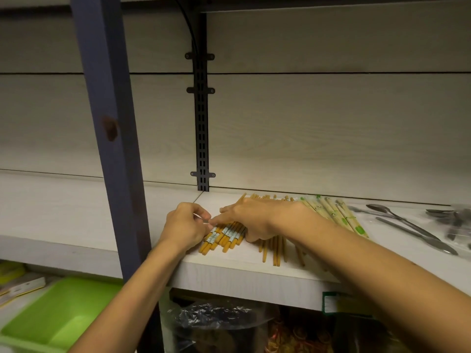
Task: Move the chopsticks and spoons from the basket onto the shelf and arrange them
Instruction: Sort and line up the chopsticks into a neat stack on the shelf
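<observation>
Orange-brown banded chopsticks (223,235) lie fanned near the shelf (76,220) front edge. Left hand (184,226) curled, fingertips pinching at their far ends; right hand (251,219) flat, pressing the plain wooden chopsticks (274,250) beside them. Paper-wrapped chopsticks (336,212) sit to the right, steel spoons (407,225) beyond. Most stock looks shelved; straightening remains. Basket not identifiable, so its leftovers can't be judged.

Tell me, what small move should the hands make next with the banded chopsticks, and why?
Probably push the banded chopsticks level with each other: their near ends lie uneven at the shelf edge. The left hand and right hand already rest on them.
</observation>
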